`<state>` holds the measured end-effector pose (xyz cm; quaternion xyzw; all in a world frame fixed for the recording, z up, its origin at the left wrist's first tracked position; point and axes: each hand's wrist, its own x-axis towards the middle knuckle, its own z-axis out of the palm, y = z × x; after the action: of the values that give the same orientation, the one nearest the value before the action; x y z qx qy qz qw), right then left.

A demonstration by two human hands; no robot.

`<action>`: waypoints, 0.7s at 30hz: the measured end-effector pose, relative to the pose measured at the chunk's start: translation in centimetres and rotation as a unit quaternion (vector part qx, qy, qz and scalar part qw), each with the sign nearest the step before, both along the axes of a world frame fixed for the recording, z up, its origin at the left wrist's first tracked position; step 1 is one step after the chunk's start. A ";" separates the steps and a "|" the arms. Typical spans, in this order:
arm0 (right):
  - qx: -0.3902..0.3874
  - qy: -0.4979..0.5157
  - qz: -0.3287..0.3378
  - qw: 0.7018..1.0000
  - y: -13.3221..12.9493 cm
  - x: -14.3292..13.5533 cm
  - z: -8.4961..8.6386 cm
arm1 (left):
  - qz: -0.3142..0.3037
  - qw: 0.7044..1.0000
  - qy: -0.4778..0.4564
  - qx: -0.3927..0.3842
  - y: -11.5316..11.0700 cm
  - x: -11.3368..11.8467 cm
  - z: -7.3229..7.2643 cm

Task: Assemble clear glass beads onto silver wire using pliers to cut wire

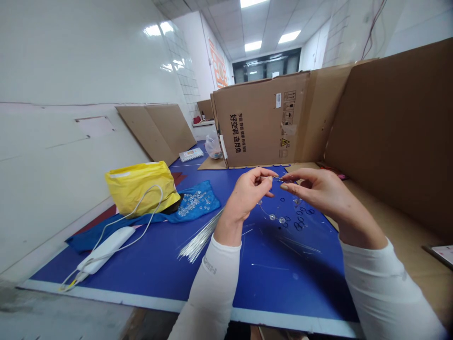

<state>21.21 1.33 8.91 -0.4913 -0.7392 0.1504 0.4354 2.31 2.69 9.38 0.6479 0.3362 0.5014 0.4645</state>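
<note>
Above the blue table my left hand point(252, 191) is closed in a pinch on a thin wire point(277, 178). My right hand point(318, 191) meets it from the other side, its thumb and fingers drawn in around the same wire; the fine detail at the fingertips is too small to make out. Below the hands, clear round beads point(272, 217) show along a thin curved strand. Several small black rings point(299, 220) lie under my right hand. A bundle of thin silvery wires point(200, 238) lies left of my left forearm.
Clear beads point(196, 203) lie on a blue cloth point(212, 196), beside a yellow bag point(141, 189). A white power strip point(106, 250) with its cord rests at the table's left. Cardboard point(262, 123) stands behind my hands, and more cardboard point(392, 137) rises at right. Loose wires point(300, 245) lie on the table point(283, 293).
</note>
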 end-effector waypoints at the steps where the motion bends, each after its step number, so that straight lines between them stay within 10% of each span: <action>1: 0.002 -0.005 0.001 1.000 0.0 0.0 0.0 | -0.001 1.000 0.001 0.003 0.0 0.0 0.0; 21: 0.037 -0.072 0.039 0.996 -0.3 0.8 0.6 | -0.038 0.999 0.003 0.031 0.4 -1.0 -0.2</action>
<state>22.03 1.02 9.51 -0.4553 -0.7924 0.1042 0.3925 1.28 3.07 9.20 0.6758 0.2964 0.4918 0.4621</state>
